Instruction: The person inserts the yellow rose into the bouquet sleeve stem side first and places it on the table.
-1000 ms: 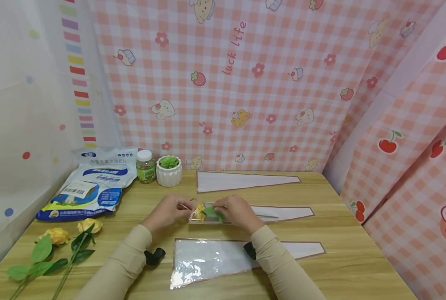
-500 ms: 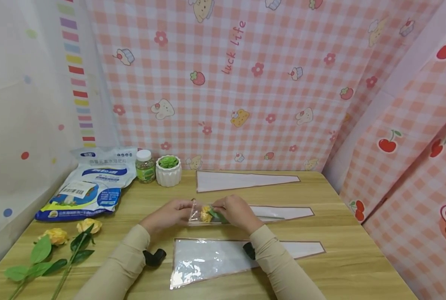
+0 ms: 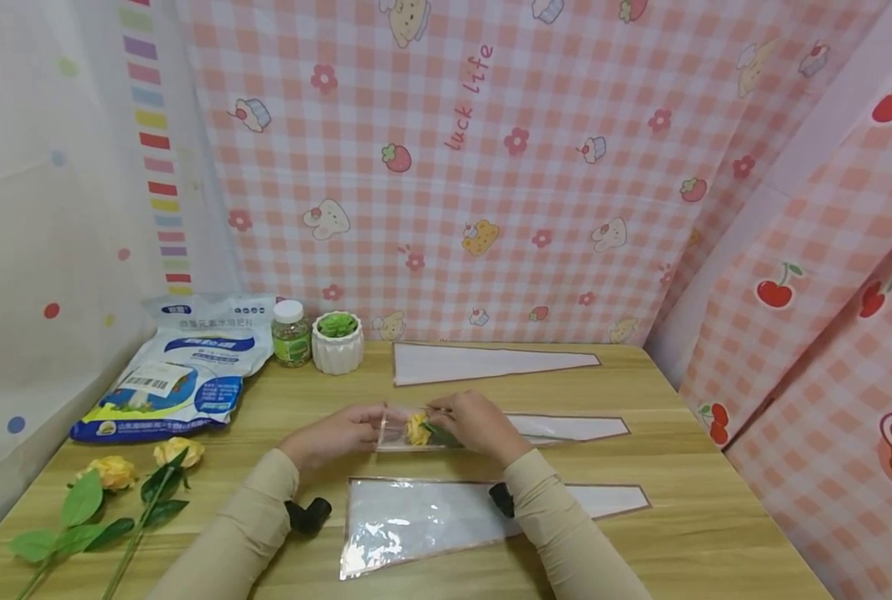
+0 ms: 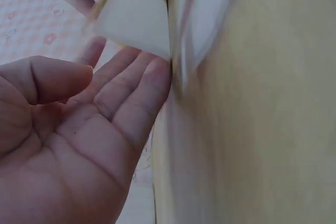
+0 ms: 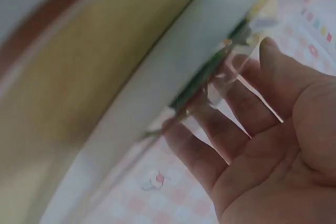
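Note:
In the head view a yellow artificial rose (image 3: 418, 429) lies in a clear, tapered flower sleeve (image 3: 389, 433), its stem running right towards the narrow end. My right hand (image 3: 470, 421) pinches the sleeve beside the bloom. In the right wrist view, clear film (image 5: 236, 72) covers some of its fingertips, with green leaves (image 5: 205, 74) close by. At the sleeve's wide left end is my left hand (image 3: 341, 433). Its loosely extended fingers (image 4: 139, 95) touch the sleeve's edge in the left wrist view, while the thumb stays apart from them.
Another sleeve (image 3: 397, 525) lies in front and one (image 3: 483, 362) behind. Two yellow roses (image 3: 116, 472) rest at the left. Behind them stand a fertiliser bag (image 3: 183, 367), a jar (image 3: 292, 333) and a white potted plant (image 3: 338, 343). A checked cloth (image 3: 446, 208) hangs behind the table.
The rose has moved right, deeper into the sleeve, and its stem end reaches further right. My left hand's fingers have loosened at the sleeve's mouth; the right hand stays nearly in place.

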`<state>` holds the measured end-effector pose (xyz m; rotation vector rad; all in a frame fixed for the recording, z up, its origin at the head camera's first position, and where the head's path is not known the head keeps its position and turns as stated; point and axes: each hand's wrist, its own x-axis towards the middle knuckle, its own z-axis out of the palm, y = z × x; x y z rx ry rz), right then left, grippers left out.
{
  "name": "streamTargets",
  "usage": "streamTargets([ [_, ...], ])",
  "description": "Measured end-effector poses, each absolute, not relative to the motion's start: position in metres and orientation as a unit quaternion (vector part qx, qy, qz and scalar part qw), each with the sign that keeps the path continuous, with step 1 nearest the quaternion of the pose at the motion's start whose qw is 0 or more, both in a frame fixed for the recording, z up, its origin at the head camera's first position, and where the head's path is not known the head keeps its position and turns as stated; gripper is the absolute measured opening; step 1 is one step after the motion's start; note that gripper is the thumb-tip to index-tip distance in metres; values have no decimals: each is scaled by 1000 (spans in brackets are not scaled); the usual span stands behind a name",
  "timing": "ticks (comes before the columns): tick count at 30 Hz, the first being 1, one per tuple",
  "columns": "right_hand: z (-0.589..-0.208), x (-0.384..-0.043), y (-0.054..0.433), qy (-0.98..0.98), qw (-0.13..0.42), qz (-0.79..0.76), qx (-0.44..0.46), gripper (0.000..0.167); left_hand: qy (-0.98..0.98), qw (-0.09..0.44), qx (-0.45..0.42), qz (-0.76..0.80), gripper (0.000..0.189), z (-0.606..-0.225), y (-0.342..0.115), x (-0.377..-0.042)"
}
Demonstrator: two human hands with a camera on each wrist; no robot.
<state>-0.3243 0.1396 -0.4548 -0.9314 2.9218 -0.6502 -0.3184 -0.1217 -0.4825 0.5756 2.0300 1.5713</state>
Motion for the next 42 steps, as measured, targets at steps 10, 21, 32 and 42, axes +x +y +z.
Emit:
streamTargets([
  [10,-448,-326,163,934,139,-192,-269,74,769,208,156,584,47,-474,-134,-324],
  [21,-459,-331,170,958,99,-179,-203,74,784,164,185,569,45,-467,-142,-328],
  [32,-465,-339,175,961,75,-180,-196,78,830,166,225,483,35,-457,-147,-321],
  [42,-455,-334,169,959,63,-167,-218,87,855,171,227,433,36,-449,-156,-320],
])
